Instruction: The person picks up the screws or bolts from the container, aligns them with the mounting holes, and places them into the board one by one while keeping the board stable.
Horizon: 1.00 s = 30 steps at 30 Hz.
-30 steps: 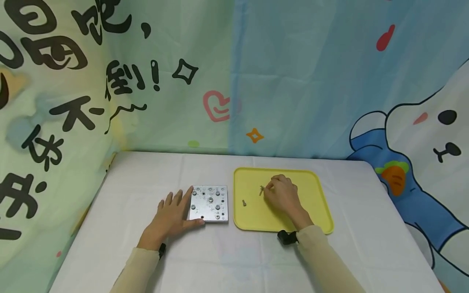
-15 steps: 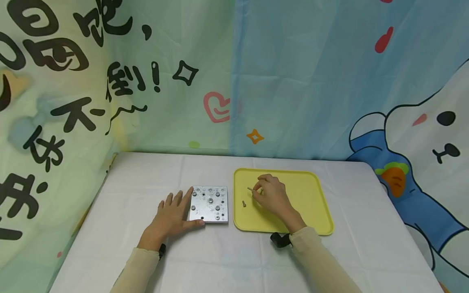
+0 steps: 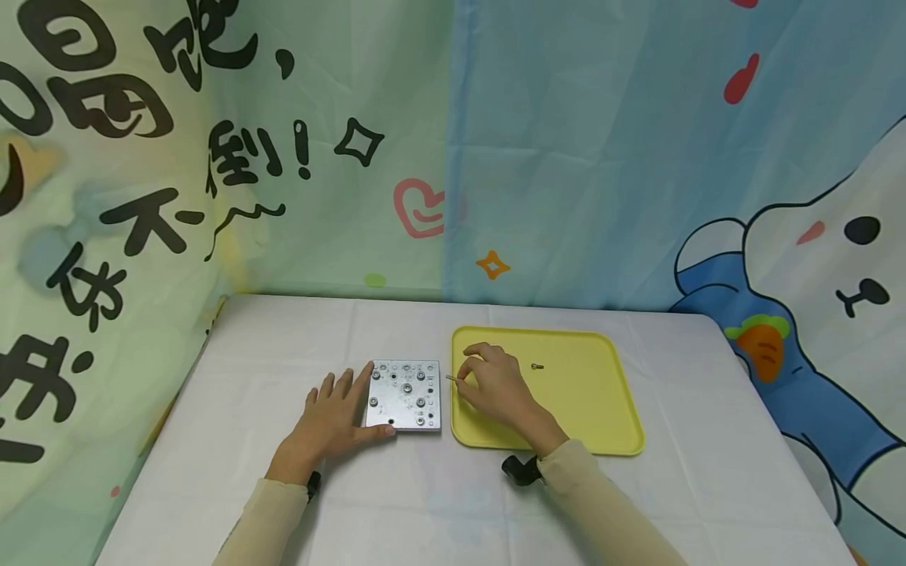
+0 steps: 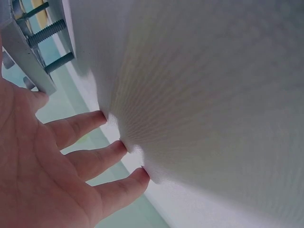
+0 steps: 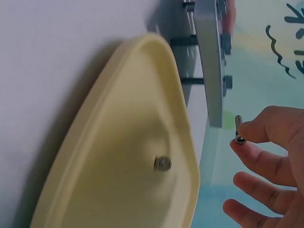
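A silvery metal plate [image 3: 406, 395] with several screws set in it sits left of the yellow tray [image 3: 587, 417]. Threaded screw shanks [image 4: 47, 32] stick out of its underside in the left wrist view. My left hand [image 3: 329, 417] spans the plate's left edge, index fingertip at the far corner and thumb at the near one. Its other fingers are spread, tips pressing the white cloth. Over the tray's left rim, my right hand [image 3: 501, 391] pinches a small socket-head screw [image 5: 239, 135] between thumb and index finger, its remaining fingers loosely bent.
Another screw [image 3: 538, 366] lies in the tray, right of my right hand. The right wrist view shows a screw [image 5: 162, 163] on the tray floor too. White cloth [image 3: 439, 503] covers the table, and a printed curtain [image 3: 566, 157] hangs behind it.
My right hand has moved left across the tray toward the plate, carrying the pinched screw. A screw on the tray has come into view behind it; the left hand stays put.
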Each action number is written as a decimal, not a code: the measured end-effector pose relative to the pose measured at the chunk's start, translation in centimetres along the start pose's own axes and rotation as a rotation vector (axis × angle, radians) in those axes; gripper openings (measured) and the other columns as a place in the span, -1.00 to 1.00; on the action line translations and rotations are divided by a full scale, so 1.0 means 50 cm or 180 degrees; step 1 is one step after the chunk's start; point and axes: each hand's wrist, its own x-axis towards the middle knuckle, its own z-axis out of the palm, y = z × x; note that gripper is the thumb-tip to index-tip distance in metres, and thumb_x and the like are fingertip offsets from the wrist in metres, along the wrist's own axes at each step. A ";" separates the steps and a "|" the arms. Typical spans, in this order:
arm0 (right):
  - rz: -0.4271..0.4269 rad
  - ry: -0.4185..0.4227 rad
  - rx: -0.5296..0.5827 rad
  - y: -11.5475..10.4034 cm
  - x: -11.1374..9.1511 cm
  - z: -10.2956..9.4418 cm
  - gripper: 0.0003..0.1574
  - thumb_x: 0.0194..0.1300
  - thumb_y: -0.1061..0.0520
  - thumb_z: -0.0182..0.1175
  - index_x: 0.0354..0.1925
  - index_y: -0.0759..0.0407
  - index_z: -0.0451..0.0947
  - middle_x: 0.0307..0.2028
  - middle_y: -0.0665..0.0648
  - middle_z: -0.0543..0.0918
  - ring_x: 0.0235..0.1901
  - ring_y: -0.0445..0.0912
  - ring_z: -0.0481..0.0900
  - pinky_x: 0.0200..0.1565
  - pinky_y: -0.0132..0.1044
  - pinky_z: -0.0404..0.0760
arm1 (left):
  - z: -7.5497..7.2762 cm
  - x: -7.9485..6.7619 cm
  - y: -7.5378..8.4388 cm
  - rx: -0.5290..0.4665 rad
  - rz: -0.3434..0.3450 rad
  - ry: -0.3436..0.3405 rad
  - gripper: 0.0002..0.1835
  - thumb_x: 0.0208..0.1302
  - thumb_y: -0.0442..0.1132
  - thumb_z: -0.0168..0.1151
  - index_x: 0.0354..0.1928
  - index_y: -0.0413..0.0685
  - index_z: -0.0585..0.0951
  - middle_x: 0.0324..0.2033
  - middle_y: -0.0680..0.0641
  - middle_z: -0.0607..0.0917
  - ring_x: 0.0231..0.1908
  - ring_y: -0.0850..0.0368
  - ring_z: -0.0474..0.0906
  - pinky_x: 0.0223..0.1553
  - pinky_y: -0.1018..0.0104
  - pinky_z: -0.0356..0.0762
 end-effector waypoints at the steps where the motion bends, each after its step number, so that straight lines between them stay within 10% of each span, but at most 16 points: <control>1: -0.0021 -0.0016 0.0005 -0.004 0.001 0.001 -0.92 0.21 0.12 0.33 -0.42 0.08 0.68 0.10 0.19 0.59 0.11 0.20 0.52 0.08 0.22 0.45 | 0.000 0.000 0.000 -0.0001 -0.0002 -0.0004 0.23 0.08 0.55 0.19 0.60 0.02 -0.02 0.43 -0.38 0.25 0.39 -0.47 0.09 0.28 -0.39 0.12; 30: -0.0084 -0.0322 0.0002 -0.048 0.011 0.012 -0.89 0.27 0.08 0.31 -0.41 0.01 0.70 0.16 0.15 0.56 0.20 0.13 0.43 0.20 0.19 0.35 | 0.000 0.003 -0.002 -0.0037 -0.0033 -0.0043 0.23 0.07 0.55 0.19 0.61 0.05 -0.03 0.43 -0.38 0.24 0.40 -0.47 0.07 0.28 -0.41 0.10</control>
